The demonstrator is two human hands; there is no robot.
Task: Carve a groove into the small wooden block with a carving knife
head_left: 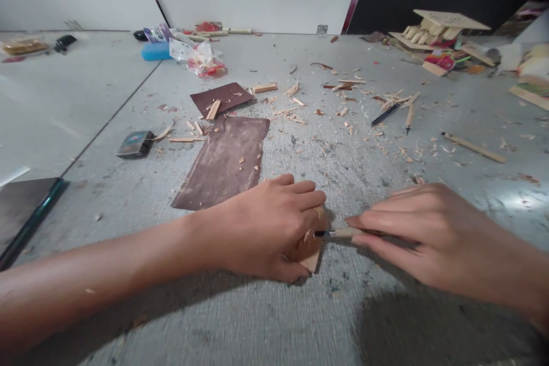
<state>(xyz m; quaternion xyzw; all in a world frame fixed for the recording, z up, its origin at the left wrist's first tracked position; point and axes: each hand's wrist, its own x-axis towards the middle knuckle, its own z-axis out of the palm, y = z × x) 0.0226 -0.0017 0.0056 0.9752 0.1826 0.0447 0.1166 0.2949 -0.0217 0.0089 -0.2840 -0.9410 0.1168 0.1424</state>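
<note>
The left hand point(274, 223) grips the wood point(315, 260) beneath it on the worktop point(240, 326), likely for steadiness; the right hand point(424, 229) pinches the tool point(343, 233), tip meeting wood beside the left fingers.

Dim, cool light covers the bench point(300, 326). A dark shadow point(429, 331) spreads below the right hand point(420, 229); white glare point(523, 201) shines to its right. The hand is slightly blurred, the stack point(422, 34) far behind it smeared.
</note>
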